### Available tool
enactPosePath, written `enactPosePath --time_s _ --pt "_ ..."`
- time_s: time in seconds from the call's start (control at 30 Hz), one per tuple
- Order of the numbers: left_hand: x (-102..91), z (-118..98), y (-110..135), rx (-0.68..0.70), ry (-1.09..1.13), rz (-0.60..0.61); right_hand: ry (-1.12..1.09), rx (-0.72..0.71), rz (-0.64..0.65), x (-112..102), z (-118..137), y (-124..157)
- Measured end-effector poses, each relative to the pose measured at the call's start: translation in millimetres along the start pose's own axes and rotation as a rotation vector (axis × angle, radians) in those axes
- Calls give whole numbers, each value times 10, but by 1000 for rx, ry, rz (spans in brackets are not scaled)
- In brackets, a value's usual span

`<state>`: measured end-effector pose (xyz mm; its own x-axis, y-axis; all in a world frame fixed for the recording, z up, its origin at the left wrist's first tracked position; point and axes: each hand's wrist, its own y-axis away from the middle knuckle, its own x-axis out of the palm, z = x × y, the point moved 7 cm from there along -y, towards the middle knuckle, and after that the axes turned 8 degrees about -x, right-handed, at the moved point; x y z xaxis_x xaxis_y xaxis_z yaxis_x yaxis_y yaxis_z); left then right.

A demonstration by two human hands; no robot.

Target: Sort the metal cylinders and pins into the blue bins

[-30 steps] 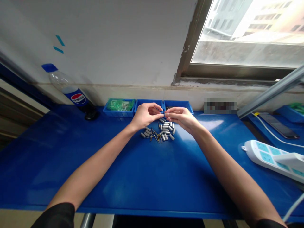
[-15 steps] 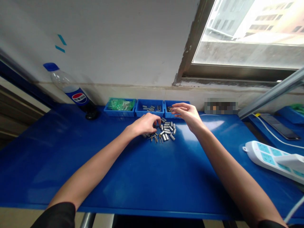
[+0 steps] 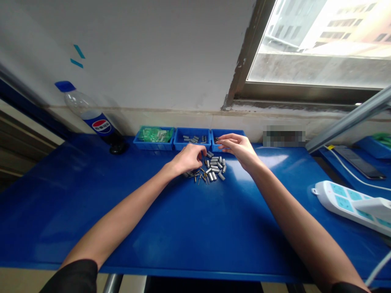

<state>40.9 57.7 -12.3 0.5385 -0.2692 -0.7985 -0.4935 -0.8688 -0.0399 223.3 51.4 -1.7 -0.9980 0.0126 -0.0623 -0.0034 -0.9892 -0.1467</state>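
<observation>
My left hand [image 3: 190, 158] reaches to the left side of a loose heap of small metal parts, its fingers curled down and closed. What lies between its fingertips is hidden. The heap holds several silvery metal standoffs [image 3: 214, 164] and, nearer to me, several thin pins or screws [image 3: 200, 177] with brass-coloured parts. My right hand [image 3: 240, 147] is over the front of the right blue bin [image 3: 228, 132], its fingers stretched to the left and apart. A few small dark metal pieces show in that bin beside its fingertips; the hand hides most of the inside.
The middle blue bin [image 3: 192, 131] holds several standoffs, and the left blue bin [image 3: 154, 147] a green bag with parts. A cola bottle [image 3: 100, 124] stands at the back left. To the right are a white power strip [image 3: 345, 203] and a phone [image 3: 359, 162].
My right hand has shifted slightly left at the right bin. Some thin pins beneath my left hand lie differently; that hand has barely moved.
</observation>
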Motion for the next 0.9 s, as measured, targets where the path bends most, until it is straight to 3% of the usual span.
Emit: enactPosePath --time_s 0.43,0.6,0.73,0.9 --pt "-340 -99 -16 33 446 -220 14 13 103 100 20 14" --pt "-393 -112 -7 22 643 -274 57 1 253 234 96 86" --pt "-398 -99 9 -7 750 -310 -89 42 388 373 99 168" --pt "-400 -76 1 -17 797 -296 -207 67 316 365 63 161"
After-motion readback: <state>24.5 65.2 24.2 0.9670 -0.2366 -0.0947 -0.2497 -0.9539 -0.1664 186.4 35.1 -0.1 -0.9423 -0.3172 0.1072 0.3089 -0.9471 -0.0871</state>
